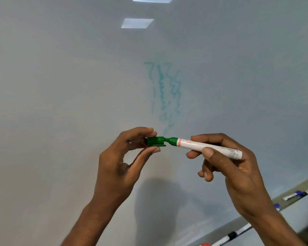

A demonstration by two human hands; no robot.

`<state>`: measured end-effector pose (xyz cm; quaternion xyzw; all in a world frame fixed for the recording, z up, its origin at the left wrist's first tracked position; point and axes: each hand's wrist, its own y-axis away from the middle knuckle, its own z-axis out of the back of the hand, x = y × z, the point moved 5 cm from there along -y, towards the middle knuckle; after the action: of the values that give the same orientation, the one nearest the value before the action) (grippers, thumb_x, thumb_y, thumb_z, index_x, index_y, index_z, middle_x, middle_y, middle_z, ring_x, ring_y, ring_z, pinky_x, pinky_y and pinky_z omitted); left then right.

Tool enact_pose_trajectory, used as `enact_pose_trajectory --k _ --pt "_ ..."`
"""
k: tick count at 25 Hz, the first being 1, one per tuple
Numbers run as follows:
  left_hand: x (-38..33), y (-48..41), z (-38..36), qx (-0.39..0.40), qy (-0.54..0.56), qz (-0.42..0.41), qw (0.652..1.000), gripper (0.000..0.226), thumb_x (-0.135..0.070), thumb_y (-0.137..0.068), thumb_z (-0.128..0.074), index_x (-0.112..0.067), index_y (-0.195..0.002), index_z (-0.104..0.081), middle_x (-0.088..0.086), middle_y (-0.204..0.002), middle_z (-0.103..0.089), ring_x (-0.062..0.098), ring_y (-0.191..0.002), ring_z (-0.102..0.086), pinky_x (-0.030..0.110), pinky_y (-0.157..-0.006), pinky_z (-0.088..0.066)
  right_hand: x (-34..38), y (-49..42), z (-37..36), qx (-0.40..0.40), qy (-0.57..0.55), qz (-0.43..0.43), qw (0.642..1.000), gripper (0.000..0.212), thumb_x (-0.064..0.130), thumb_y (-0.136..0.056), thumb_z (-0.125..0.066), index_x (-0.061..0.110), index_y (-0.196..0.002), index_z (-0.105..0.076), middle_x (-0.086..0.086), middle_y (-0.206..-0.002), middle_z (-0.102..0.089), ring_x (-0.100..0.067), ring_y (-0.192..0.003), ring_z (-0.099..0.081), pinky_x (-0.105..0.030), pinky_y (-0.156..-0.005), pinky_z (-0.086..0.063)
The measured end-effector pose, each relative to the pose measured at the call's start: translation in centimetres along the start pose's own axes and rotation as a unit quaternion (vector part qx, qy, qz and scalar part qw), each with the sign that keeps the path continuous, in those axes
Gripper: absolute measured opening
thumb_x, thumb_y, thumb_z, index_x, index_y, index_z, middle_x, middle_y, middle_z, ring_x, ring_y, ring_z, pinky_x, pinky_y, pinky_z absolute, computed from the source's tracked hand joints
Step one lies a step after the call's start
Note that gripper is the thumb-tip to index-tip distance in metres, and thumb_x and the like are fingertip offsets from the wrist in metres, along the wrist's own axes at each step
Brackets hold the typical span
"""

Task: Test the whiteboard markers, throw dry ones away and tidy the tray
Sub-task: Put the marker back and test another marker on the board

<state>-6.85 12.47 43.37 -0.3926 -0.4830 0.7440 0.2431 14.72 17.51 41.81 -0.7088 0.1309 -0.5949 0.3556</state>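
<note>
My right hand (226, 160) grips a white-barrelled green marker (208, 147) in front of the whiteboard (60, 86), its green tip end pointing left. My left hand (124, 157) pinches the green cap (156, 141) between thumb and fingers, its mouth right at the marker's tip. Faint green zigzag scribbles (169, 89) show on the board just above the hands. The marker tray (292, 197) runs along the board's lower right edge.
Several markers lie in the tray: a blue-capped one (295, 194), another blue one (276, 206) partly behind my right wrist, a black-banded one (229, 236) and a red one (204, 244) at the bottom edge. Ceiling lights reflect in the board (137, 23).
</note>
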Motion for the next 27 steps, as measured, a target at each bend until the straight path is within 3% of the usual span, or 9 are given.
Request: enact_pose_trajectory --k 3,7,10,13,16,22,25,27 --pt "0.0 0.5 -0.2 0.026 0.017 0.016 0.999 0.036 -0.016 -0.089 -0.076 -0.028 -0.121 -0.063 -0.009 -0.116 -0.074 0.015 -0.105 -0.074 0.028 -0.095 -0.058 0.0 1.0 0.1 0.015 -0.008 -0.019 1.000 0.025 0.024 -0.089 -0.060 0.016 -0.108 -0.074 -0.015 -0.093 -0.076 -0.022 -0.052 -0.052 -0.034 -0.058 -0.056" --pt "-0.2 1.1 -0.3 0.052 0.060 0.057 0.995 0.028 -0.018 -0.091 -0.073 -0.028 -0.117 -0.068 -0.009 -0.111 -0.076 0.019 -0.103 -0.074 0.027 -0.091 -0.059 0.3 2.1 0.1 0.057 0.018 -0.044 0.997 0.025 0.011 -0.092 -0.063 0.016 -0.114 -0.074 -0.013 -0.099 -0.076 -0.022 -0.056 -0.058 -0.039 -0.063 -0.060" --pt "0.0 1.6 -0.5 0.072 0.126 0.137 0.980 0.020 -0.018 -0.087 -0.073 -0.025 -0.106 -0.075 -0.010 -0.100 -0.078 0.011 -0.094 -0.075 0.015 -0.081 -0.056 0.7 2.8 0.7 0.081 0.083 -0.064 0.991 0.031 0.008 -0.090 -0.064 0.018 -0.118 -0.074 -0.006 -0.103 -0.077 -0.020 -0.071 -0.070 -0.032 -0.075 -0.061" --pt "0.2 2.4 -1.1 0.080 0.171 0.200 0.962 0.017 -0.021 -0.084 -0.070 -0.021 -0.099 -0.078 -0.006 -0.084 -0.078 0.007 -0.077 -0.072 0.012 -0.074 -0.054 1.1 3.5 1.1 0.070 0.171 -0.045 0.982 0.032 0.017 -0.089 -0.066 0.026 -0.119 -0.073 0.005 -0.099 -0.077 -0.016 -0.088 -0.072 -0.018 -0.076 -0.055" --pt "0.0 3.0 -2.0 0.091 0.187 0.207 0.956 0.016 -0.019 -0.086 -0.070 -0.019 -0.099 -0.079 -0.006 -0.081 -0.077 0.007 -0.075 -0.071 0.012 -0.074 -0.054 1.5 4.7 1.0 0.058 0.237 -0.007 0.970 0.031 0.019 -0.091 -0.066 0.025 -0.120 -0.072 0.005 -0.098 -0.075 -0.018 -0.090 -0.070 -0.023 -0.075 -0.056" --pt "-0.6 4.2 -3.2 0.132 0.134 0.137 0.973 0.015 -0.022 -0.091 -0.070 -0.023 -0.104 -0.079 -0.016 -0.091 -0.075 0.013 -0.085 -0.071 0.014 -0.075 -0.052 0.3 6.7 1.8 0.010 0.168 -0.085 0.982 0.026 0.019 -0.088 -0.066 0.021 -0.112 -0.075 0.001 -0.098 -0.078 -0.017 -0.085 -0.073 -0.022 -0.080 -0.058" --pt "0.2 5.6 -4.9 0.156 0.132 0.166 0.965 0.017 -0.023 -0.090 -0.074 -0.019 -0.106 -0.081 -0.012 -0.095 -0.076 0.015 -0.089 -0.071 0.017 -0.077 -0.053 -0.9 7.9 3.1 0.000 0.163 -0.139 0.977 0.026 0.023 -0.085 -0.067 0.023 -0.109 -0.076 -0.001 -0.099 -0.076 -0.016 -0.090 -0.071 -0.025 -0.083 -0.059" --pt "1.0 6.9 -6.6 0.153 0.164 0.228 0.947 0.018 -0.020 -0.088 -0.077 -0.018 -0.105 -0.081 -0.009 -0.098 -0.078 0.015 -0.093 -0.072 0.018 -0.079 -0.055 -1.9 8.8 4.3 -0.010 0.166 -0.171 0.971 0.024 0.022 -0.085 -0.069 0.026 -0.108 -0.076 -0.001 -0.101 -0.074 -0.018 -0.095 -0.069 -0.025 -0.085 -0.058"
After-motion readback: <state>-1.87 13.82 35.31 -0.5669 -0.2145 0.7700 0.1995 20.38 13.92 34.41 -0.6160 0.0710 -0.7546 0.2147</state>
